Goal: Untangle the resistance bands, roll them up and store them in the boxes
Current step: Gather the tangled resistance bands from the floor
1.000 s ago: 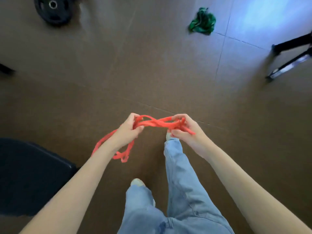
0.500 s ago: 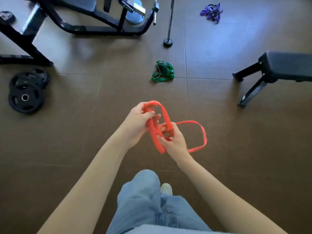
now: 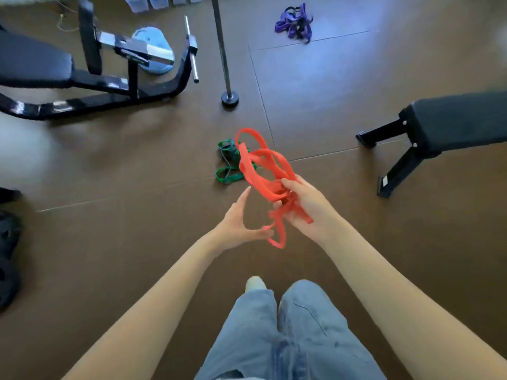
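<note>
A tangled red resistance band (image 3: 260, 171) hangs in the air in front of me. My right hand (image 3: 304, 207) grips its bunched middle, with loops sticking up and a loop hanging down. My left hand (image 3: 238, 223) is beside it with fingers spread; its fingertips touch the lower hanging loop. A green band (image 3: 229, 163) lies bunched on the brown floor just behind the red one. A purple band (image 3: 295, 23) lies tangled on the floor at the far top. Clear storage boxes (image 3: 153, 1) show at the top edge, partly cut off.
A black weight bench frame (image 3: 90, 86) fills the upper left. A barbell stand pole (image 3: 225, 56) rises near the top middle. A black flat bench (image 3: 439, 127) stands at the right. Weight plates (image 3: 8, 259) lie at the left edge. My legs in jeans (image 3: 282, 333) are below.
The camera has tilted up, showing more of the room. My left hand has let go of the red band and opened; my right hand now holds the bunch alone, further right.
</note>
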